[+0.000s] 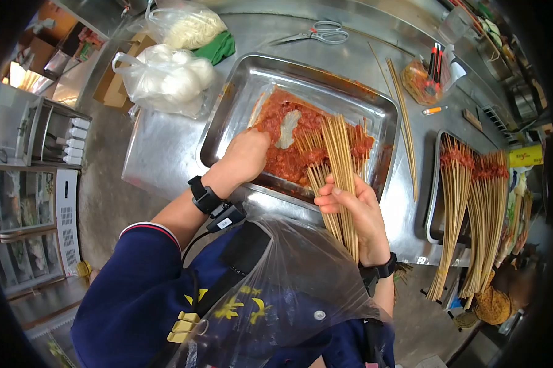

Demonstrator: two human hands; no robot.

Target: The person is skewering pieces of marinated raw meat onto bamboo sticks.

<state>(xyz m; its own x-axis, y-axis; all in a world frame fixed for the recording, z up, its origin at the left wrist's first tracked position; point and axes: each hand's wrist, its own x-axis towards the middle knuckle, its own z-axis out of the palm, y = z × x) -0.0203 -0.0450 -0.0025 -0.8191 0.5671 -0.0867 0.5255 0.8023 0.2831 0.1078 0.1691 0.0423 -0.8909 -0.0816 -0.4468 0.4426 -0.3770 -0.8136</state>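
Observation:
A metal tray point(232, 83) holds a flat layer of red marinated meat point(282, 161), with a pale patch near its middle. My left hand point(247, 150) is at the meat's left edge, fingers curled and their tips hidden, so what they hold cannot be made out. Wooden skewers point(340, 147) are in the closed fingers of my right hand point(359, 211) at the tray's front right. They slant up over the tray, and more skewers lie beside them, with red meat around their upper parts.
Bagged white items point(175, 80) sit at the left, scissors point(319, 34) behind the tray. Loose skewers point(404, 122) lie to its right, near an orange marker point(435, 111) and a container of red food point(419, 83). Bundled meat skewers point(457, 202) rest on a second tray point(434, 214) at the right.

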